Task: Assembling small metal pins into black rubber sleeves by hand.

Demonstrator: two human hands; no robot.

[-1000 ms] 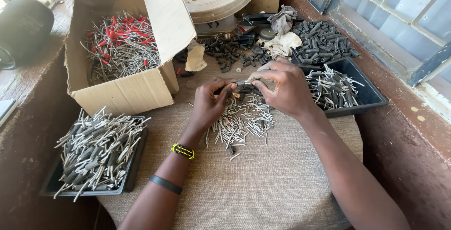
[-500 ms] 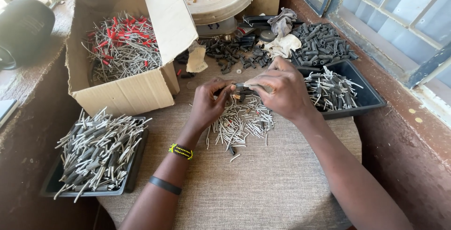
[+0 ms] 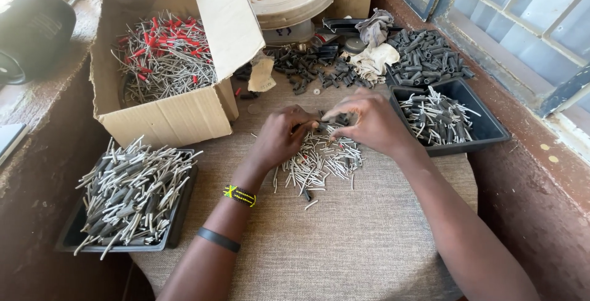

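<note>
- Head view: the left hand (image 3: 279, 141) and right hand (image 3: 362, 122) are meeting fingertip to fingertip just above the pin pile (image 3: 319, 161), which is lying on the cloth (image 3: 344, 245) at the centre.
- Both hands' fingers are pinching nearly closed on one small dark sleeve (image 3: 321, 124) between them; whether a pin is already going in is too small to tell.
- Judging by the grip, keeping both pinches close to the joint and the pieces in line is what is making the fit go cleanly.
- At 3 o'clock of the hands a black tray (image 3: 491, 130) is holding joined pieces; at 8 o'clock another tray (image 3: 175, 227) is holding grey rods.
- At 1 o'clock loose sleeves (image 3: 430, 61) are lying heaped; at 10 o'clock a box (image 3: 166, 119) is holding red-tipped wires.
</note>
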